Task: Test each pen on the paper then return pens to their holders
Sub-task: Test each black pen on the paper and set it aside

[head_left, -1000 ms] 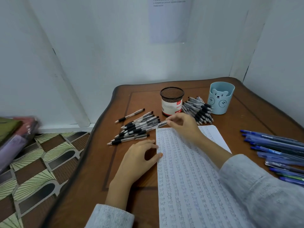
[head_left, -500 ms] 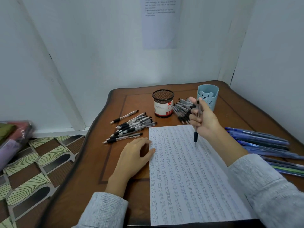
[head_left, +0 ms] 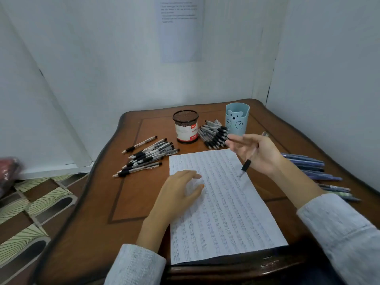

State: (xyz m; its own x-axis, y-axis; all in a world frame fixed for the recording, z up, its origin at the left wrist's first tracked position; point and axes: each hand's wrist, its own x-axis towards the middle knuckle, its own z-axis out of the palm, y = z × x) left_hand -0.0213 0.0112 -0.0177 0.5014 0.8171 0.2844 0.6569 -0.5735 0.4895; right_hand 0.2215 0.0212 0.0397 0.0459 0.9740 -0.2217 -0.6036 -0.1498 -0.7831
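Black-banded pen [head_left: 246, 165] slanted, right grip [head_left: 259, 154] above paper [head_left: 222, 212]

Brown wooden worktop [head_left: 127, 202] with written-on paper [head_left: 226, 212] in the middle, black pens [head_left: 144, 159] at left, blue pens [head_left: 308, 165] at right, mesh holder [head_left: 185, 128] and bear holder [head_left: 236, 120] at the back, pen heap [head_left: 213, 134] between them

Two bare hands show, each with its forearm uncovered. The left hand [head_left: 178, 192] appears at lower centre of the frame, and the right hand [head_left: 260, 154] at centre right. Each arm wears a light grey knit sleeve with a fine, slightly mottled texture. The left sleeve [head_left: 135, 264] is at the bottom edge and the right sleeve [head_left: 341, 235] at lower right. Both cuffs end well short of the wrists.
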